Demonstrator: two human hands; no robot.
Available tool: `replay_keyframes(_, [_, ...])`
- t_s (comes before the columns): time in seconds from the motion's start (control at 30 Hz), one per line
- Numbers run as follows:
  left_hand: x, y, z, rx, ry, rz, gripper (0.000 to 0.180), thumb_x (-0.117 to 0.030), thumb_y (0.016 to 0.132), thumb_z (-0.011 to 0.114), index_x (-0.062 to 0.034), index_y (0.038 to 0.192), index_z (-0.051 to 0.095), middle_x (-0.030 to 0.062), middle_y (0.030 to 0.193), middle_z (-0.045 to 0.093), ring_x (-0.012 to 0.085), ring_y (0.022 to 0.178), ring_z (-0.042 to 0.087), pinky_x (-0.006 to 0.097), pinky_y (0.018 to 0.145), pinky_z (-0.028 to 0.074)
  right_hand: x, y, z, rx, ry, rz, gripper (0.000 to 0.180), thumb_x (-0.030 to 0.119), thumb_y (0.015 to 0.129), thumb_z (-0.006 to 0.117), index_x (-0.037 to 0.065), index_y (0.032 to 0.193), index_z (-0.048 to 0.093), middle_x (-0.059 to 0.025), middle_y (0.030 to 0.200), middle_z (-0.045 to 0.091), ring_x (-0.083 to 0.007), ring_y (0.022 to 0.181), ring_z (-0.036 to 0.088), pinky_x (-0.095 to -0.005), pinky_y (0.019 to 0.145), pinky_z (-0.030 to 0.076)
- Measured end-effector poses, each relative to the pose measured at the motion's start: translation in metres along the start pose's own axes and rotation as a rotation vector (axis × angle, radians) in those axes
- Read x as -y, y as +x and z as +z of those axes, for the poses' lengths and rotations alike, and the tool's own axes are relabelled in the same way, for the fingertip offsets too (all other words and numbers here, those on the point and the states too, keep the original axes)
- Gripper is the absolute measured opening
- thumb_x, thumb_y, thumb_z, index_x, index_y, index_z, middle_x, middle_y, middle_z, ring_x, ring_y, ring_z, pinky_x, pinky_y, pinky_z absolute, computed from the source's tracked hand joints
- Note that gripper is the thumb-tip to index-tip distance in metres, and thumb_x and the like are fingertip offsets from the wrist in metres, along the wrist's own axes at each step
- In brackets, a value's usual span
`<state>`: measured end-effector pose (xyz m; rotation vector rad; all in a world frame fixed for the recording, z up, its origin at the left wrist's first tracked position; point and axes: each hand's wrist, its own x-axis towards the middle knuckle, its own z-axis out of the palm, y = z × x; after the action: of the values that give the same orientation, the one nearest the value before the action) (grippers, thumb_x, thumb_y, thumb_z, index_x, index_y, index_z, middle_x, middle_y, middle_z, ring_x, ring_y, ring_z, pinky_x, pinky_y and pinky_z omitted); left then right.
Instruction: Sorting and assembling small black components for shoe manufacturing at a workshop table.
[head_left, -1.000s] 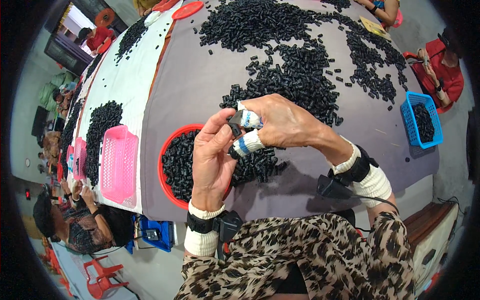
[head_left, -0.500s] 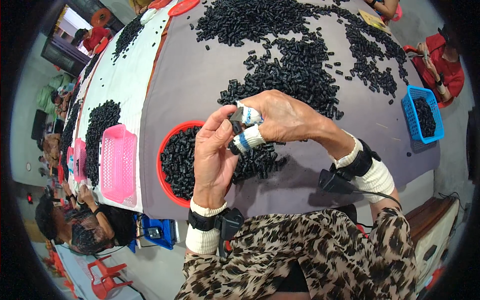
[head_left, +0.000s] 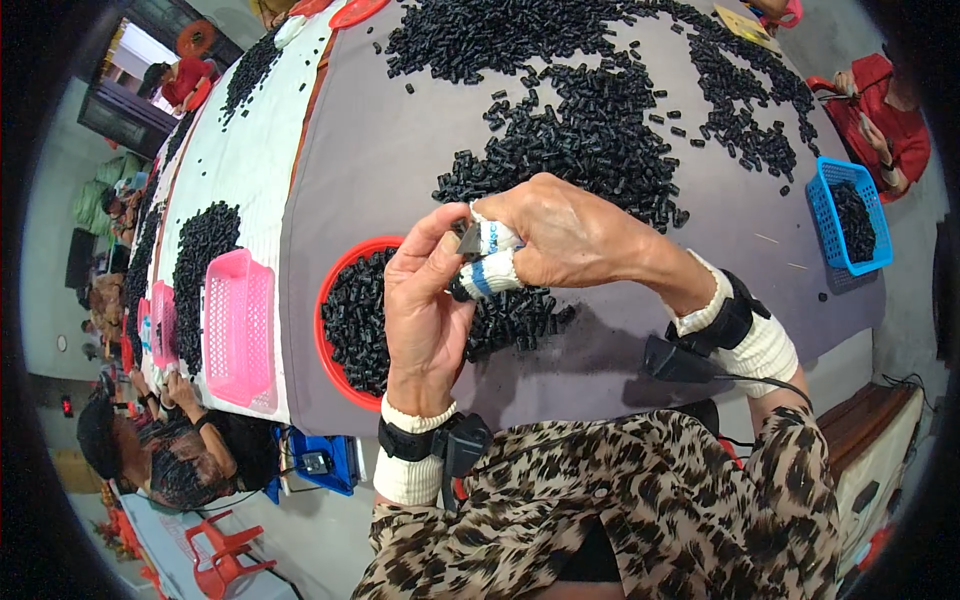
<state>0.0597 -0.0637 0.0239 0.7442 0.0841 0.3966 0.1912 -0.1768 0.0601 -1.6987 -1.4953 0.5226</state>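
Note:
My left hand (head_left: 425,285) is closed, thumb and fingertips pinching a small black part (head_left: 460,228) that is mostly hidden. Right against it, my right hand (head_left: 570,230) is closed too, white finger covers with blue marks on its fingers. From that grip a small grey blade (head_left: 470,240) sticks out toward my left thumb. Below and behind my left hand stands a red round basin (head_left: 322,325) full of short black cylindrical parts. Beside it, under my hands, lies a small heap of the same black parts (head_left: 520,320).
Large heaps of black parts (head_left: 590,140) spread over the grey tablecloth (head_left: 360,130). A pink basket (head_left: 238,325) stands at the left on white cloth. At the right, a blue basket (head_left: 850,220) holds black parts. Co-workers sit at the left (head_left: 165,440) and right (head_left: 885,120).
My hands stay together at nearly the same place. The black part between my fingertips shows less than before, and the blade has tilted slightly.

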Motion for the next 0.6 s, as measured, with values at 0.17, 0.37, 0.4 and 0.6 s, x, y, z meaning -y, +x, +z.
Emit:
replay_keyframes(0.17, [-0.0036, 0.0003, 0.0025, 0.017, -0.123, -0.016, 0.029, -0.004, 0.086, 0.052, 0.0031, 0.114, 0.049, 0.0148, 0.102, 0.059, 0.0238, 0.097, 0.058, 0.039, 0.087, 0.048, 0.0073, 0.0002, -0.0031, -0.015, 0.222, 0.065, 0.033, 0.029, 0.069, 0.066, -0.002, 0.073, 0.057, -0.0126, 0.062, 0.058, -0.0210, 0.055, 0.052, -0.0333, 0.055, 0.042])
replay_keyframes(0.37, [0.0000, -0.0005, 0.0017, 0.077, -0.164, -0.031, 0.030, -0.004, 0.087, 0.050, 0.0034, 0.116, 0.047, 0.0164, 0.104, 0.058, 0.0252, 0.097, 0.058, 0.042, 0.087, 0.048, 0.0047, -0.0010, -0.0026, -0.032, 0.156, 0.045, 0.031, 0.026, 0.066, 0.070, -0.001, 0.073, 0.056, -0.0079, 0.061, 0.055, -0.0169, 0.055, 0.050, -0.0320, 0.053, 0.040])
replay_keyframes(0.4, [-0.0001, -0.0005, 0.0022, 0.078, -0.164, -0.031, 0.030, -0.004, 0.087, 0.050, 0.0034, 0.116, 0.047, 0.0164, 0.104, 0.058, 0.0252, 0.097, 0.058, 0.042, 0.087, 0.048, 0.0050, -0.0011, -0.0030, -0.042, 0.148, 0.043, 0.033, 0.028, 0.066, 0.069, -0.003, 0.071, 0.057, -0.0117, 0.059, 0.055, -0.0202, 0.052, 0.050, -0.0339, 0.053, 0.040])
replay_keyframes(0.6, [-0.0009, -0.0020, 0.0040, 0.050, -0.135, -0.033, 0.030, -0.004, 0.087, 0.050, 0.0039, 0.116, 0.047, 0.0173, 0.105, 0.058, 0.0265, 0.096, 0.059, 0.042, 0.085, 0.050, 0.0052, -0.0010, -0.0035, 0.014, 0.092, 0.069, 0.031, 0.026, 0.066, 0.072, 0.001, 0.074, 0.055, -0.0034, 0.063, 0.054, -0.0139, 0.056, 0.050, -0.0309, 0.052, 0.040])
